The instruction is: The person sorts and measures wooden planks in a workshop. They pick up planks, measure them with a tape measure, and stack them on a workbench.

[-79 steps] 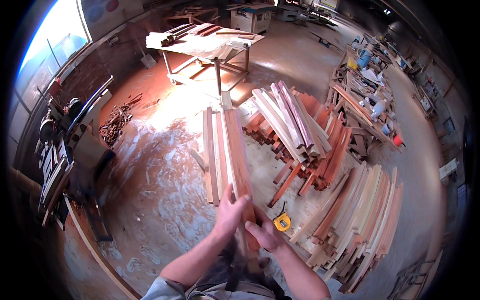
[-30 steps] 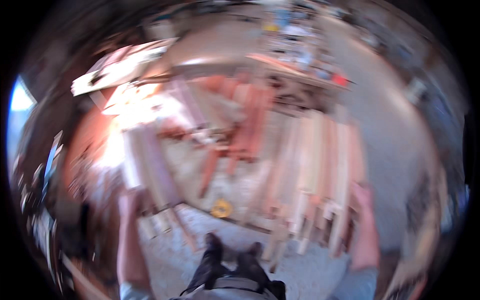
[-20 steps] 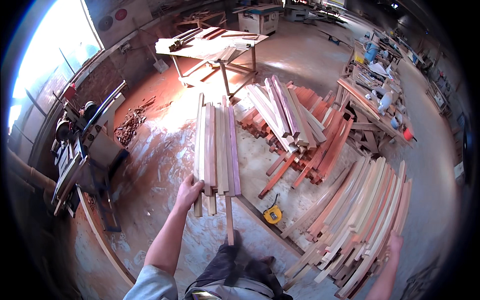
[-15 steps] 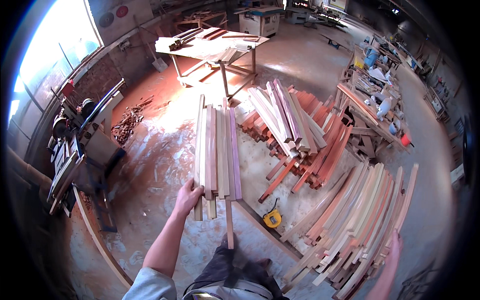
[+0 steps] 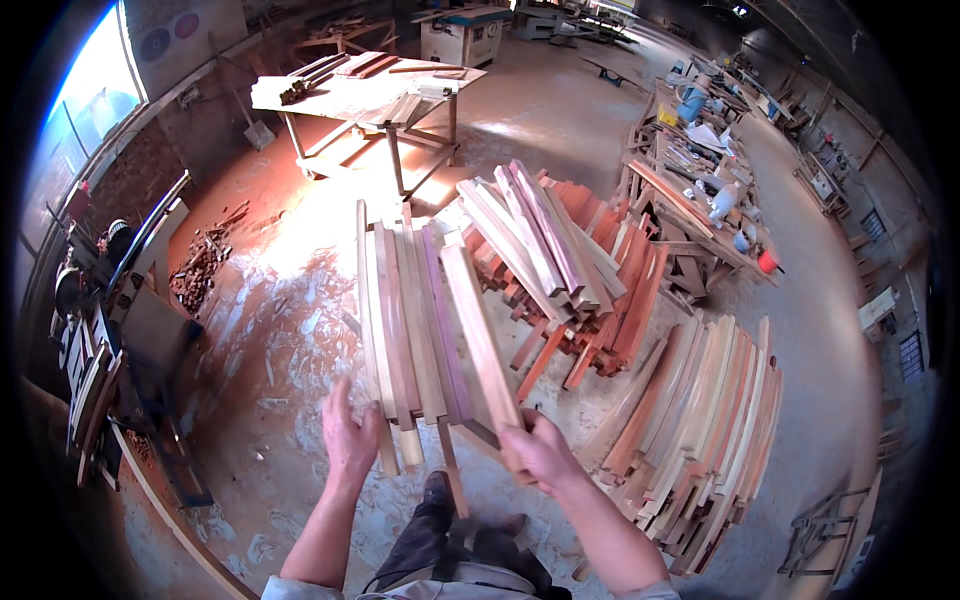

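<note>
— Above the stack of boards (image 5: 405, 320), how is the plank (image 5: 482, 335) held?
— Its near end is gripped by the closed right hand (image 5: 540, 452); its long axis points away, slightly left.
— And the left hand (image 5: 350, 437)?
— Its fingers are curled against the stack's near edge.

My one head camera looks steeply down and forward from above my hands, close over the boards (image 5: 415, 330) I hold, its fisheye bending the wide workshop floor (image 5: 560, 110) and far table (image 5: 350, 95) toward the rim.
</note>
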{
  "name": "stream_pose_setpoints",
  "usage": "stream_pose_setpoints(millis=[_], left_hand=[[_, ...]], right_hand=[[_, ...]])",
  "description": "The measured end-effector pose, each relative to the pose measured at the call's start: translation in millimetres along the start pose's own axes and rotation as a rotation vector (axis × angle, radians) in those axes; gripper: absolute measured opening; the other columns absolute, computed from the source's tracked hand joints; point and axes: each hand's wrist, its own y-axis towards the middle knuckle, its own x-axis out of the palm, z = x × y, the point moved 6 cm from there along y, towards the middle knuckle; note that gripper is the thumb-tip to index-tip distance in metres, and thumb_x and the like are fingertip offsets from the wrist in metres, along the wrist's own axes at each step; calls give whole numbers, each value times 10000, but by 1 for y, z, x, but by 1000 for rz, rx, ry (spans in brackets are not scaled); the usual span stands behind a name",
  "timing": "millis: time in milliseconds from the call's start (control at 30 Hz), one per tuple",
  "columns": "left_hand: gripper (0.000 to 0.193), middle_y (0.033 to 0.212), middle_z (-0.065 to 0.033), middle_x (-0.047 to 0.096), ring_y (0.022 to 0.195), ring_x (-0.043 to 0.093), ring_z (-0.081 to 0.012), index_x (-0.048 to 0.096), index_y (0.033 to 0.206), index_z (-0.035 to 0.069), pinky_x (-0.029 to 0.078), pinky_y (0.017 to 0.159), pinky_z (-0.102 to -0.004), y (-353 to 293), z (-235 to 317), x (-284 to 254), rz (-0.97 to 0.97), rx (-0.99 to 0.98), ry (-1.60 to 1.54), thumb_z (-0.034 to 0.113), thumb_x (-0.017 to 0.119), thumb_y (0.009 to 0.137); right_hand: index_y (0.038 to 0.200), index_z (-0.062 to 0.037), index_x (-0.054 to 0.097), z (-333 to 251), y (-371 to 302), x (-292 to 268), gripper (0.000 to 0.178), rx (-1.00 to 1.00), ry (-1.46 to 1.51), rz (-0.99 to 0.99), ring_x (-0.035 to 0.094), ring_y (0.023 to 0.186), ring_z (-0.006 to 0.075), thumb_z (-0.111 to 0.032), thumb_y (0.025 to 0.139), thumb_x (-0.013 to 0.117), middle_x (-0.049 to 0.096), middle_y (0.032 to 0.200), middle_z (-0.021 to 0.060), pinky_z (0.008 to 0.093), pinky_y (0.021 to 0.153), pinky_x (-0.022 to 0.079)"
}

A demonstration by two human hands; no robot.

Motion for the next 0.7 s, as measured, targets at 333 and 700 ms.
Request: stream_pose_setpoints(millis=[333, 700], left_hand=[[452, 1001, -126, 669, 900, 636, -152, 530, 1268, -81, 517, 763, -285, 41, 27, 47, -488, -355, -731, 233, 593, 949], [207, 915, -90, 677, 782, 657, -159, 617, 1065, -27, 535, 696, -309, 92, 8, 98, -697, -587, -1057, 83, 570, 896]], right_hand=[[1151, 121, 517, -12, 86, 62, 616, -119, -637, 324, 652, 991, 316, -349, 811, 726, 651, 1038, 256, 380, 842, 509], [1362, 126, 372, -29, 90, 98, 730, -540, -611, 131, 509, 1233, 345, -279, 853, 704, 498, 1309, 295, 402, 1022, 418]])
